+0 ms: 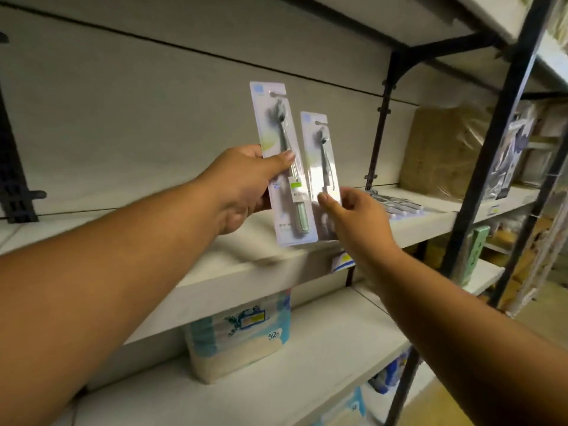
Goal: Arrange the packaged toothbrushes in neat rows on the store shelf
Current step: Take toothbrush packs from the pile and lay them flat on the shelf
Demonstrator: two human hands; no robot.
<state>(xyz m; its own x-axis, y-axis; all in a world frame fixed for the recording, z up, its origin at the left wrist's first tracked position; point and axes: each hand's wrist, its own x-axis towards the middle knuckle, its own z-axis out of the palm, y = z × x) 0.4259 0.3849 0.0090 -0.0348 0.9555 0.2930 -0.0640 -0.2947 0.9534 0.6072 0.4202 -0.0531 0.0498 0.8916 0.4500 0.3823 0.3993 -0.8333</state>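
Note:
My left hand (242,186) grips a packaged toothbrush (278,142) with a green handle, held upright above the white shelf (215,272). My right hand (353,216) pinches a second, smaller-looking toothbrush pack (319,155) by its lower part, just right of the first; the two packs overlap slightly at the bottom. A row of more toothbrush packs (396,204) lies flat on the same shelf further right.
A plastic-wrapped brown box (445,149) stands at the shelf's right end behind a dark upright post (491,155). A black bracket (381,130) runs up the back wall. A tissue pack (239,336) sits on the lower shelf.

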